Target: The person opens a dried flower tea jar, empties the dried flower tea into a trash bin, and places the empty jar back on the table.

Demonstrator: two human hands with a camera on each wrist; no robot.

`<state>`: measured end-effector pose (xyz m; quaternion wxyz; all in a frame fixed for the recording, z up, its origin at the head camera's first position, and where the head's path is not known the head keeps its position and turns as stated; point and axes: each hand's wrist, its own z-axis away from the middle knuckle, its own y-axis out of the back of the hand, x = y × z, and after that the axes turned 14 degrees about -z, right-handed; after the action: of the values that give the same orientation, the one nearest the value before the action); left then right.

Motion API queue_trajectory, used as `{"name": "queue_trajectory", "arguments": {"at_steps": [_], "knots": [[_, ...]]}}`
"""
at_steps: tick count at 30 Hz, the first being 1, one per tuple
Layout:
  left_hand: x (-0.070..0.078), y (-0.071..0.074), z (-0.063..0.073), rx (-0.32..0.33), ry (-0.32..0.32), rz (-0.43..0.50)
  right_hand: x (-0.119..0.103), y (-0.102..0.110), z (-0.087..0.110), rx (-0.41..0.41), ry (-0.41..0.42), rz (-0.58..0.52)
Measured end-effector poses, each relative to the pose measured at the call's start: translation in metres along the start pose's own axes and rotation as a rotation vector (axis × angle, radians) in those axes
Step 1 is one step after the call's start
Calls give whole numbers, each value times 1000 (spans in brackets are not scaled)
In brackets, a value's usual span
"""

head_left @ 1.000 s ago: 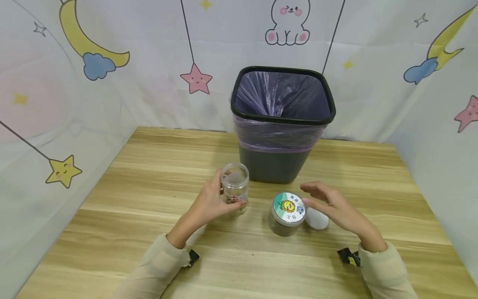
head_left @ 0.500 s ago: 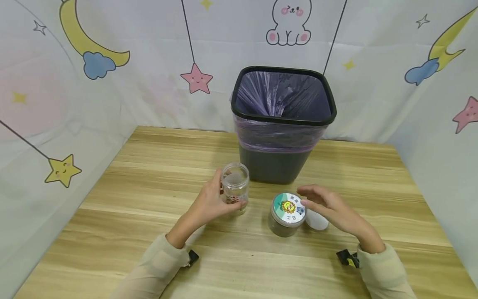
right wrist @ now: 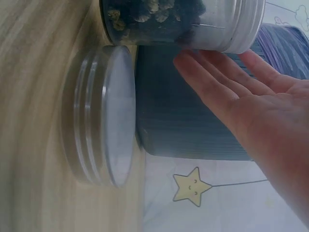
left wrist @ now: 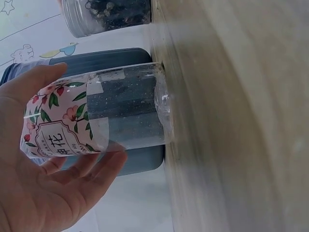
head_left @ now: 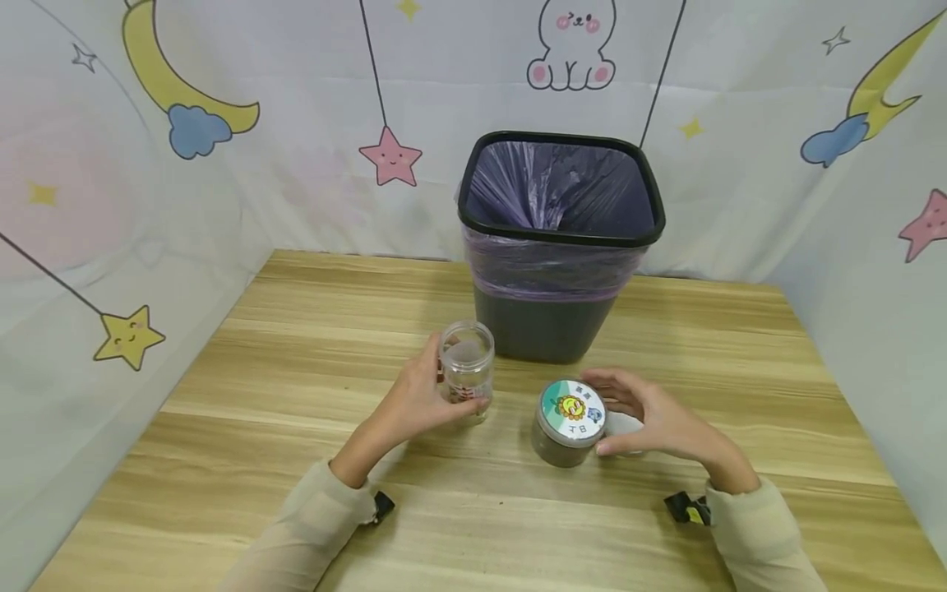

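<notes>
My left hand [head_left: 418, 399] holds an uncapped clear plastic jar [head_left: 468, 378] upright on the table, thumb on the near side and fingers round the far side. In the left wrist view the jar's pink floral label [left wrist: 58, 116] shows and its lower part looks see-through. To the right stands a jar with a sunflower sticker on its lid [head_left: 571, 413]. Dark contents with pale dried bits [right wrist: 154, 12] fill its lower part. My right hand [head_left: 662, 423] spreads along that jar's right side, fingertips right at its wall. A loose round lid [right wrist: 119, 121] lies beneath this hand.
Behind both jars rises a dark bin [head_left: 551, 325] lined with a purple bag, close to the back wall cloth [head_left: 318, 164]. The wood-patterned table [head_left: 311, 329] extends to both sides, with printed cloth along left and right.
My right hand has lowered from above the loose lid and shifted left to the stickered jar, its thumb dropping to the near side. The left hand and its jar have stayed put.
</notes>
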<state>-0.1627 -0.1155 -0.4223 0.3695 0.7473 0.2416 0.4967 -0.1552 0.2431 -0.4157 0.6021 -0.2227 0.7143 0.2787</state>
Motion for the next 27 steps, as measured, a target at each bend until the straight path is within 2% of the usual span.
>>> {"name": "queue_trajectory", "arguments": {"at_steps": [6,10,16,20,23,27], "knots": [[-2,14,2,-18,33,73,6,-1,-2,-24,9,-1],[0,30,2,-24,0,76,9,-2,-4,-23,10,9],[3,54,8,-109,14,14,11,-5,-6,-27,-8,10],[7,66,13,-153,3,-69,12,-6,-6,-23,-21,-10],[10,72,16,-151,-27,-121,14,-7,-7,-22,-28,-18],[14,76,18,-108,-64,-156,16,-8,-8,-10,-40,-18]]}}
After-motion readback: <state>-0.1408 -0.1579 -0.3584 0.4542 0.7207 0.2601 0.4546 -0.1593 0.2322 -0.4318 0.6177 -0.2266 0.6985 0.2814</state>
